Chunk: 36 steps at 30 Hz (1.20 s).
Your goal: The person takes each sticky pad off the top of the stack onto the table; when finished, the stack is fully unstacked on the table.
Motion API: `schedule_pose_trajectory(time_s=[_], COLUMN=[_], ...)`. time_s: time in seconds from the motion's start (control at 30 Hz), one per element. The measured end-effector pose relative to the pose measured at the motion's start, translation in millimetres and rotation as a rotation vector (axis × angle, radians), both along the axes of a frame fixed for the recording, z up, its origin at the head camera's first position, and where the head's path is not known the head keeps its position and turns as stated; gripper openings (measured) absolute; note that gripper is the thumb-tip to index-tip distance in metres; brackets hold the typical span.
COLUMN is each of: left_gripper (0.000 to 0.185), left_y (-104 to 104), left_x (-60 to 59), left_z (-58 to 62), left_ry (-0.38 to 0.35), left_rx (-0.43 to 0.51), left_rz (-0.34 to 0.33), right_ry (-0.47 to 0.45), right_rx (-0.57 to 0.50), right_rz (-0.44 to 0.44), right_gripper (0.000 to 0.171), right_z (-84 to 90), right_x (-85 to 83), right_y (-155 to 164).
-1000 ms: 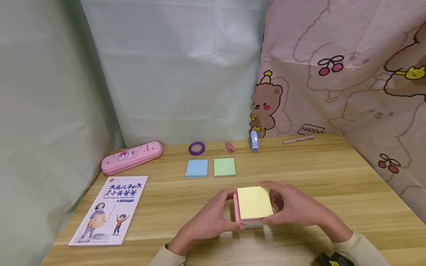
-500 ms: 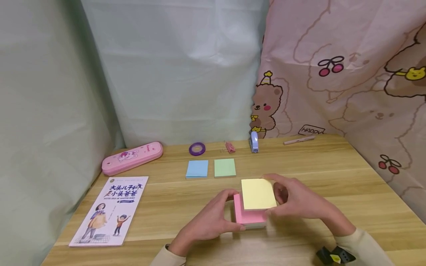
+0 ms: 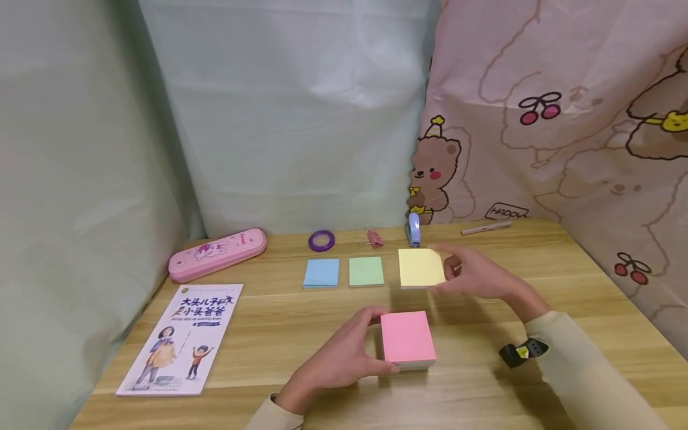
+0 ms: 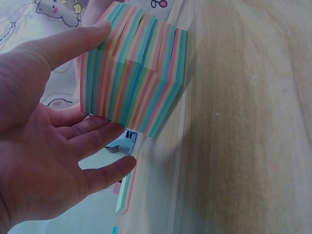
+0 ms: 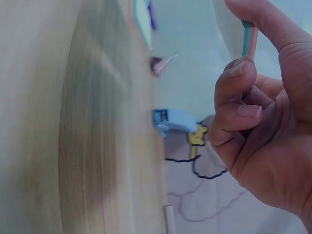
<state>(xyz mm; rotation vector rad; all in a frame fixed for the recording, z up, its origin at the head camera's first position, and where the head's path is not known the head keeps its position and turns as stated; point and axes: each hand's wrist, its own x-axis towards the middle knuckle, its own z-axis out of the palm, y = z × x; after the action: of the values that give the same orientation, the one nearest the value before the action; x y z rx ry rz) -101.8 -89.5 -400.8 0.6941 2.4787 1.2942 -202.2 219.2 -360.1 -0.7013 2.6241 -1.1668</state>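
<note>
A thick stack of sticky notes (image 3: pixel 407 336) with a pink top sheet stands near the front of the table. My left hand (image 3: pixel 352 352) grips its left side between thumb and fingers. In the left wrist view the stack's striped edges (image 4: pixel 131 73) show many coloured layers. Over the table, to the right of the green sticky note pad (image 3: pixel 366 272), my right hand (image 3: pixel 475 275) pinches a yellow-topped sticky note pad (image 3: pixel 421 267) by its right side. Only a striped edge of that pad (image 5: pixel 249 39) shows in the right wrist view. A blue sticky note pad (image 3: pixel 321 273) lies left of the green one.
Along the back edge are a pink pencil case (image 3: pixel 217 255), a purple tape roll (image 3: pixel 321 240), a pink binder clip (image 3: pixel 374 239), a lilac stapler (image 3: pixel 414 230) and a pink pen (image 3: pixel 486 227). A booklet (image 3: pixel 180 340) lies at the left. Curtains hang behind.
My right hand has lifted the yellow pad off the stack and carried it back, level with the green pad. The pink sheet is now uncovered. My left hand has stayed on the stack.
</note>
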Motion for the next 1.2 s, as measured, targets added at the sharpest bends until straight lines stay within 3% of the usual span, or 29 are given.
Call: schedule_pose_trajectory(time_s=[0.23,0.43,0.87,1.2], left_gripper=[0.084,0.086,0.084,0.083], left_y=[-0.1,0.2,-0.9,-0.5], left_x=[0.1,-0.3,1.0,1.6], left_z=[0.8,0.6,1.2,1.0], left_ry=[0.007,0.000,0.003,0.001], left_rx=[-0.007,-0.020,-0.031,-0.032], left_rz=[-0.003,-0.003,0.004,0.009], right_ry=[-0.095,-0.139,-0.245,-0.256], right_rx=[0.035,0.062,0.103,0.136], right_rz=[0.010,0.025,0.014,-0.001], right_gripper=[0.092,0.095,0.099,0.097], right_z=[-15.6,-30.8,-37.8,-41.0], right_x=[-32.5,-48.9,-58.1,-62.3], right_y=[-8.8,-14.1,-16.8,-18.4])
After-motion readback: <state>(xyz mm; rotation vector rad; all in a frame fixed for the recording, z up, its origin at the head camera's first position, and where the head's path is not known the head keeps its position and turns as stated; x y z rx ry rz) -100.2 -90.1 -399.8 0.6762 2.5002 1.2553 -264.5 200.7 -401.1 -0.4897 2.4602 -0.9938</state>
